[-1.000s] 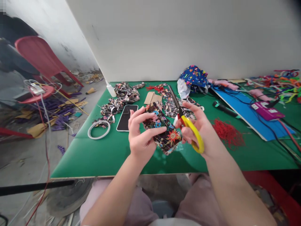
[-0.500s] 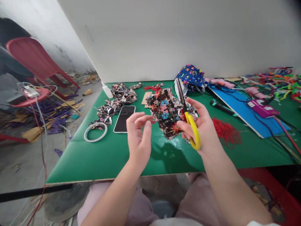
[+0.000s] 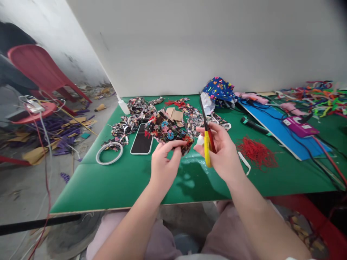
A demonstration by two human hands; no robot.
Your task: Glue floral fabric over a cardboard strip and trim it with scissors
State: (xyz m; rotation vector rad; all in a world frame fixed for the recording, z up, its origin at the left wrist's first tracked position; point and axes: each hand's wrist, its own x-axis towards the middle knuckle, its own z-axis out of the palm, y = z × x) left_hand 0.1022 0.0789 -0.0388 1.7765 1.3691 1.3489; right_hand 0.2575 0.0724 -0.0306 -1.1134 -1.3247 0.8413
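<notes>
Over the green table [image 3: 108, 187], the fingers of the right hand [image 3: 225, 155] hide part of the yellow-handled metal scissors [image 3: 207, 146], and those of the left hand [image 3: 165, 166] cover an edge of the dark floral cloth [image 3: 166, 130]. That cloth hides the upper right corner of the black-screened phone [image 3: 140, 142]. At the table's right end, the multicoloured fuzzy strips [image 3: 317, 97] are cut off. Left of the table, a blurred dark shape [image 3: 13, 39] is partly hidden by the red plastic chair [image 3: 35, 63].
</notes>
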